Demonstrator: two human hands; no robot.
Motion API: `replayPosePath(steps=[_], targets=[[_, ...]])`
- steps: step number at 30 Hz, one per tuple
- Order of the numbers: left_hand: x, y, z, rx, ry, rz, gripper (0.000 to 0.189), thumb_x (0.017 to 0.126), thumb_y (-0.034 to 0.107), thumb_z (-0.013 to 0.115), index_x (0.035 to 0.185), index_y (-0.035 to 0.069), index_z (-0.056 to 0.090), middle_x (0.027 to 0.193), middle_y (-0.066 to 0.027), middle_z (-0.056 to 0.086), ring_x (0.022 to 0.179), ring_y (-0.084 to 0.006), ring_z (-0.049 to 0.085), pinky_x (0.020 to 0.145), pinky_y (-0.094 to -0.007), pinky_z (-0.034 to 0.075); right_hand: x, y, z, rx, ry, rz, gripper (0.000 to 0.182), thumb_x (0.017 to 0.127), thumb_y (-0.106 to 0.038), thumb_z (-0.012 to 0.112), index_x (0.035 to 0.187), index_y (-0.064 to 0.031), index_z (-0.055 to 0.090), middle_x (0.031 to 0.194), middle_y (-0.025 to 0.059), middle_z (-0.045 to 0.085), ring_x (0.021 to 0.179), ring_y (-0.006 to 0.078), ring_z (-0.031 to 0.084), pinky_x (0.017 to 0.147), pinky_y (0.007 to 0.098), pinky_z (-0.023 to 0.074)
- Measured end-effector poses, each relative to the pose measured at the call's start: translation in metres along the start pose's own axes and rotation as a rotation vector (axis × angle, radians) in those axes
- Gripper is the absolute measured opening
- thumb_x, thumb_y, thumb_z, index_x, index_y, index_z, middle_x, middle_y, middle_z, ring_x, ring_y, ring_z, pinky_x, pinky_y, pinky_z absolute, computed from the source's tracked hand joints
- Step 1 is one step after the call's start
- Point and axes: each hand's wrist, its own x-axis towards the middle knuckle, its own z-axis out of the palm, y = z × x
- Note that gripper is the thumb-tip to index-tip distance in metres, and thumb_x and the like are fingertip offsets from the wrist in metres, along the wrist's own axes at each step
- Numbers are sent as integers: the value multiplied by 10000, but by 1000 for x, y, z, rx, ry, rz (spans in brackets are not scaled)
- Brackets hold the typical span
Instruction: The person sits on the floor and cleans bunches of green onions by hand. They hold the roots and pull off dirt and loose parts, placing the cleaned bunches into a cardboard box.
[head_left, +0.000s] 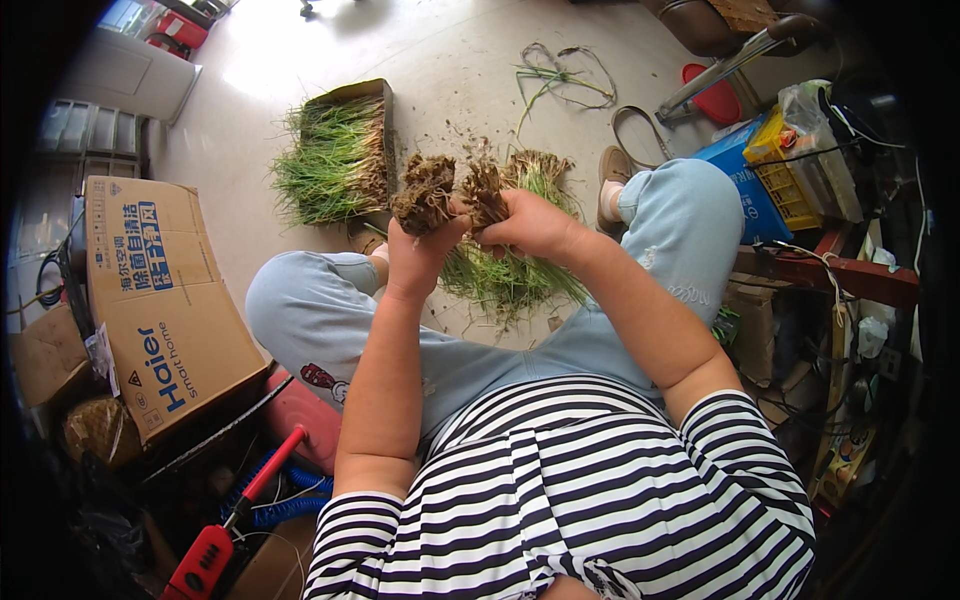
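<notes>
My left hand (429, 244) grips a clump of soil-caked roots (424, 196), its root end pointing away from me. Right beside it, my right hand (529, 225) is closed around a second root clump (484, 193) with dry brown fibres. The two clumps are side by side at the fingertips, and I cannot tell whether they are still joined. Below the hands, loose green seedlings (499, 289) are spread on the floor between my legs. Just past the right hand lies a bundle of seedlings with pale roots (536, 169). A shallow dark tray (391, 124) at the left is packed with grass-like seedlings (337, 157).
A few stray green stalks (551, 79) and a strap (637, 139) lie on the pale floor (465, 67). At left stands a large Haier cardboard box (165, 300) near a red-handled tool (262, 469). To the right are a yellow crate (784, 176) and a metal-legged chair (735, 64).
</notes>
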Motion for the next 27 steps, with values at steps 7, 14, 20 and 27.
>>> replayPosePath(steps=[7,14,20,27], targets=[[4,-10,-2,-254,39,-42,164,721,-73,657,837,35,612,834,-19,609,788,-125,565,739,-264,454,-2,-1,-2,110,-61,-25,146,846,-203,670,884,-71,619,696,4,611,593,82,564,483,218,393],[4,-8,-3,-246,76,-28,148,739,-58,670,857,21,632,819,-9,622,766,-117,573,718,-249,459,0,-1,0,176,-11,-28,154,876,-190,646,874,-41,608,690,19,605,585,94,552,503,237,416],[0,-13,0,262,141,315,113,789,9,683,881,-1,618,810,-19,629,718,-113,578,667,-251,475,0,-3,4,150,37,-76,111,891,-116,616,873,-8,597,686,35,592,577,105,543,507,255,438],[-3,-13,7,465,202,573,170,791,56,698,921,23,594,775,-34,619,696,-113,567,663,-261,479,5,3,8,175,78,-127,100,884,-98,618,874,-2,595,684,30,581,571,101,534,511,255,441]])
